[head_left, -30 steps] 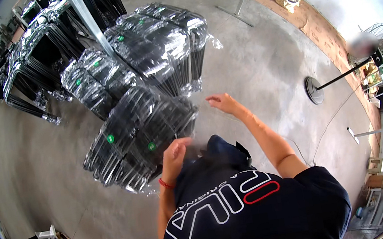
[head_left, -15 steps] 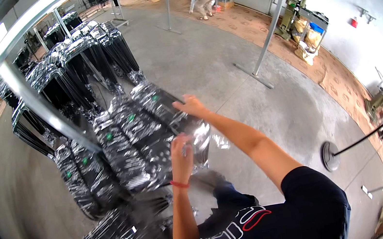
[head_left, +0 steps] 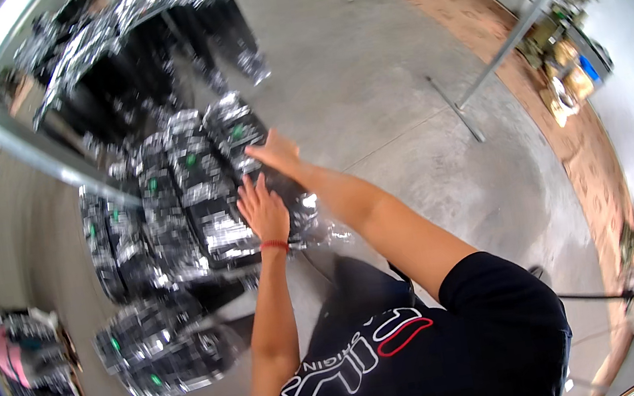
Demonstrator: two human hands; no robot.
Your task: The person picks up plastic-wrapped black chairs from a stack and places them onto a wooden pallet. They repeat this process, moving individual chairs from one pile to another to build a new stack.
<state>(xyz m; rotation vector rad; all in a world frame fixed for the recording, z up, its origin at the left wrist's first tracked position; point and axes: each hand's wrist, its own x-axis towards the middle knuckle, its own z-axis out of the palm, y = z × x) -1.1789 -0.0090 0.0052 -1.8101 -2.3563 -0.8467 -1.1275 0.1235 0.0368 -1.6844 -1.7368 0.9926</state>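
Both hands are on the upright stack now — a second ago they hung well short of it, by the low pile. So the handling has moved to the wrapped bundles standing together.

Left hand (head_left: 266,215): palm down, fingers spread wide, laid across the shiny film about where the right bundle (head_left: 229,121) meets the middle bundle (head_left: 203,183). Half a second ago it was a blur over the lower end of the stack. Looks like a flat press; nothing pinched that I can see.

Right hand (head_left: 278,155): at the outer edge of the right bundle, one digit reaching left over its top, the rest bent and partly out of sight. Can't tell if it has hold of the film or only rests there.

Right bundle: upright in the row, dark pieces under clear plastic, loose film at its near end. The left bundle (head_left: 163,211) stands on the middle one's other side, two narrower ones beyond.

Low pile (head_left: 163,345) lies on the floor (head_left: 398,138) nearer the body, no hand on it now. Metal bar (head_left: 52,160) slants in at left, ending by the stack. Wrapped frames (head_left: 141,40) stand behind, smeared by camera motion.
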